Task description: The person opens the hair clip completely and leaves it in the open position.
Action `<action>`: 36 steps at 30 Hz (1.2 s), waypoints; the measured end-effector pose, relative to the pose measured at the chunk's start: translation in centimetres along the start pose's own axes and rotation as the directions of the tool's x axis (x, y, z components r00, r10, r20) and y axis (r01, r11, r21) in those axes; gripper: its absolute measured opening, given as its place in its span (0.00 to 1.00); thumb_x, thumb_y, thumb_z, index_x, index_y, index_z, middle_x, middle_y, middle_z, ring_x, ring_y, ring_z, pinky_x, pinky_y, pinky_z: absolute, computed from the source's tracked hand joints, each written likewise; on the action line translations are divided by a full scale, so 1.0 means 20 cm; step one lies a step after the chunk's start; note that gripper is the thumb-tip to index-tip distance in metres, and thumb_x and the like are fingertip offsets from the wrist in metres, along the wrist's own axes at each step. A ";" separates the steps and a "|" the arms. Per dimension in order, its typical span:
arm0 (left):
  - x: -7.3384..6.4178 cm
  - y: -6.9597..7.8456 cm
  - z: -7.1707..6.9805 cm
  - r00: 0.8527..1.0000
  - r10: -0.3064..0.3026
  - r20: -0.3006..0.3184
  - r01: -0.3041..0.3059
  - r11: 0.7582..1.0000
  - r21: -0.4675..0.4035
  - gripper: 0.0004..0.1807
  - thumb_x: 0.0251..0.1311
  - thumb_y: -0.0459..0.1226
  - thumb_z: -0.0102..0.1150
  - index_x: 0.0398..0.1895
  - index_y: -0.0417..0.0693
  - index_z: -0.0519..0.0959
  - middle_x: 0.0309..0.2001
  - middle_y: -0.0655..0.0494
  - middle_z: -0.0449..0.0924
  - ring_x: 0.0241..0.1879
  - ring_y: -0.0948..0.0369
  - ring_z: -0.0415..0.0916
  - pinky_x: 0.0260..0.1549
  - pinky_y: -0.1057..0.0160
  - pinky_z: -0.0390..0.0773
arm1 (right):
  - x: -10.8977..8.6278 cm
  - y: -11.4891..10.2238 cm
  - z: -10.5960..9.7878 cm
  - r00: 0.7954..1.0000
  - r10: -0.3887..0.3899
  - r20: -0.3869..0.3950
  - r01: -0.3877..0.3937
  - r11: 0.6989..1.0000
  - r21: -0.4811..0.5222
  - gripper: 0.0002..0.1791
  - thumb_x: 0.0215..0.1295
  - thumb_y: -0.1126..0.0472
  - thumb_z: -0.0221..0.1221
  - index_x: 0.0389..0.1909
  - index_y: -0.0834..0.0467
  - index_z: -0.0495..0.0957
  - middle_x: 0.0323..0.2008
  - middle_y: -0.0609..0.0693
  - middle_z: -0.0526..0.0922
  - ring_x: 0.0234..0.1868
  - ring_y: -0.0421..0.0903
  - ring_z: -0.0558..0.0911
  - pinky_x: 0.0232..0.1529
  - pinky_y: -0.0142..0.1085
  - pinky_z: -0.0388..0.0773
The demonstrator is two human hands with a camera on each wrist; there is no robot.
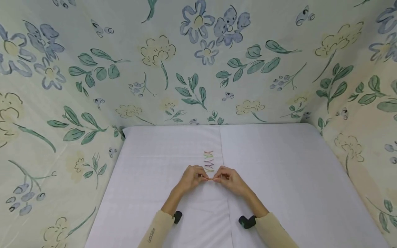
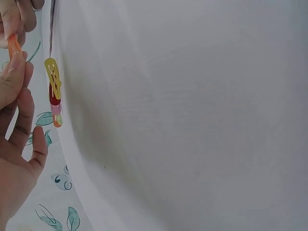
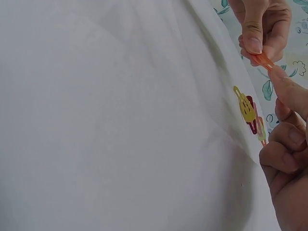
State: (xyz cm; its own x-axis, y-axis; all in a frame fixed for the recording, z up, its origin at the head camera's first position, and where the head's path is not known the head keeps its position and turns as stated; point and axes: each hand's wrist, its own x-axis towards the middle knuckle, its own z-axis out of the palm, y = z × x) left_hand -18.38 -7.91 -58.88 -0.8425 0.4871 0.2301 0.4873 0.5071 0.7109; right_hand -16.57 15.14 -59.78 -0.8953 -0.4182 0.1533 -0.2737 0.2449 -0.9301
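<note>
An orange snap hair clip [image 1: 210,179] is stretched between my two hands, close over the white cloth. My left hand [image 1: 190,178] pinches one end of it between thumb and fingertips. The other end is pinched by my right hand [image 1: 231,179]; the right wrist view shows the clip [image 3: 263,61] partly covered by fingertips. Just beyond the hands, several hair clips lie in a column on the cloth. Nearest is a yellow clip [image 3: 246,107], followed by a dark red clip [image 3: 255,127], with pink, green and orange ones farther back.
A white cloth [image 1: 273,165] with a lengthwise seam covers the table. Its far edge meets a hanging floral curtain [image 1: 192,93], which also runs along the left and right sides. Black wrist devices [image 1: 247,222] sit at both sleeve cuffs.
</note>
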 end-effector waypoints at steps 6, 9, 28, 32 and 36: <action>0.00 0.00 -0.01 1.000 0.025 0.006 -0.025 1.000 -0.001 0.02 0.52 0.33 0.77 0.27 0.44 0.91 0.31 0.57 0.91 0.32 0.63 0.79 0.42 0.67 0.72 | 0.00 0.01 0.00 1.000 -0.005 -0.016 0.005 1.000 -0.003 0.04 0.65 0.72 0.66 0.34 0.61 0.87 0.32 0.60 0.80 0.29 0.40 0.69 0.30 0.26 0.66; 0.00 -0.01 -0.01 0.998 0.051 -0.024 -0.051 0.999 0.006 0.01 0.52 0.33 0.77 0.27 0.45 0.91 0.30 0.57 0.90 0.32 0.63 0.79 0.41 0.67 0.71 | 0.00 0.05 0.01 0.999 -0.027 -0.030 0.026 1.000 -0.003 0.03 0.64 0.71 0.67 0.34 0.61 0.87 0.32 0.59 0.80 0.29 0.39 0.69 0.29 0.27 0.65; 0.00 -0.01 -0.01 0.976 0.120 -0.183 -0.120 0.993 0.009 0.05 0.45 0.30 0.80 0.26 0.47 0.92 0.28 0.57 0.89 0.29 0.61 0.79 0.37 0.70 0.62 | 0.02 0.06 0.00 0.997 -0.055 -0.053 0.056 0.998 0.024 0.03 0.67 0.66 0.66 0.38 0.56 0.87 0.33 0.55 0.79 0.30 0.41 0.69 0.30 0.29 0.66; 0.00 -0.02 -0.01 0.977 0.131 -0.171 -0.132 0.991 0.007 0.05 0.45 0.30 0.80 0.26 0.47 0.92 0.27 0.58 0.89 0.29 0.62 0.78 0.38 0.69 0.64 | 0.02 0.07 -0.01 0.999 -0.034 -0.033 0.035 0.999 0.029 0.03 0.67 0.64 0.66 0.38 0.55 0.88 0.34 0.56 0.80 0.31 0.41 0.70 0.32 0.28 0.67; 0.00 -0.02 0.00 0.983 0.117 -0.141 -0.121 0.993 -0.017 0.04 0.46 0.31 0.79 0.26 0.47 0.92 0.27 0.58 0.89 0.30 0.63 0.79 0.39 0.68 0.67 | 0.02 0.08 -0.02 0.999 -0.038 -0.029 0.038 0.999 0.011 0.02 0.67 0.64 0.67 0.37 0.55 0.88 0.34 0.55 0.81 0.31 0.41 0.71 0.32 0.28 0.68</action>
State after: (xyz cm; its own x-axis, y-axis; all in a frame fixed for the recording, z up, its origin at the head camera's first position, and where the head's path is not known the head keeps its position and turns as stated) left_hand -18.57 -8.14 -59.12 -0.8037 0.4375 0.4033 0.5814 0.4327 0.6891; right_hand -17.45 15.67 -61.16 -0.8942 -0.4015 0.1981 -0.3039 0.2194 -0.9271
